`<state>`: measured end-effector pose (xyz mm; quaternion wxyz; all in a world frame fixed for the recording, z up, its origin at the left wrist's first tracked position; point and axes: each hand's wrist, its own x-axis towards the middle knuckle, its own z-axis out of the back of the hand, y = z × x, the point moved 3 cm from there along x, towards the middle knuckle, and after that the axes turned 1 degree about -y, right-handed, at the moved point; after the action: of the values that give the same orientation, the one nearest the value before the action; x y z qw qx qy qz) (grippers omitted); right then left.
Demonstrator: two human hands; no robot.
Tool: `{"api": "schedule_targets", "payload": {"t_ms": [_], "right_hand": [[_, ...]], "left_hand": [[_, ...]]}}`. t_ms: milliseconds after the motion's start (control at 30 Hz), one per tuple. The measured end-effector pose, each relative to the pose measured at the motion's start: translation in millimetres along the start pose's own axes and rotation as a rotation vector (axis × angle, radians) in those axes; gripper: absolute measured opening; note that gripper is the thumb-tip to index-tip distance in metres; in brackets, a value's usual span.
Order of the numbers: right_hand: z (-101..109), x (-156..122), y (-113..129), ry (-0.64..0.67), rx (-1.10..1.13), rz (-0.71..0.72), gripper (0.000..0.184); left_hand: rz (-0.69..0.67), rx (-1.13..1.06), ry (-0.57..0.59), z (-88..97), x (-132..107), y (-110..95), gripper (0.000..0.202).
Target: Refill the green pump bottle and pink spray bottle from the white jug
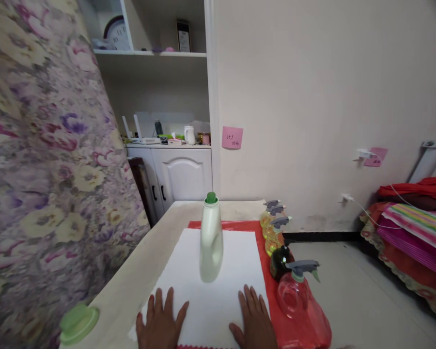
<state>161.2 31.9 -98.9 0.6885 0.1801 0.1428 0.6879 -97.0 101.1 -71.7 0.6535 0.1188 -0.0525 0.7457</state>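
Fingers spread, my left hand (160,317) lies flat on the lower left of a white sheet (207,310). My right hand (255,317) rests the same way at the sheet's lower right, and neither holds anything. Beyond them, a pale green jug-type bottle (208,242) with a side handle stands upright on the sheet. Its cap is off, and a darker green spout (211,198) shows at the mouth. A green cap (79,324) sits on the table at the left, apart from my left hand. Red sheeting (290,332) lies under the white sheet.
Along the table's right edge stand several spray bottles, the nearest a clear pinkish one (293,293), beside a dark bottle (281,261). A floral curtain (58,160) hangs at the left. White cabinets (187,169) and a wall are behind; a bed (414,237) is at the right.
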Motion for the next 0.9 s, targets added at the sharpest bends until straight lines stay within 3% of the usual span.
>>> {"api": "schedule_targets", "payload": {"t_ms": [500,900], "right_hand": [[-3.4,1.3,-3.3,-0.025,0.006,0.015,0.080],[-11.2,6.1,-9.2,-0.024,-0.014,0.043,0.081]], "left_hand": [[-0.010,0.012,-0.059,-0.7,-0.9,-0.4,0.065],[-0.010,0.063,-0.026,-1.8,-0.3,-0.1,0.066]]}}
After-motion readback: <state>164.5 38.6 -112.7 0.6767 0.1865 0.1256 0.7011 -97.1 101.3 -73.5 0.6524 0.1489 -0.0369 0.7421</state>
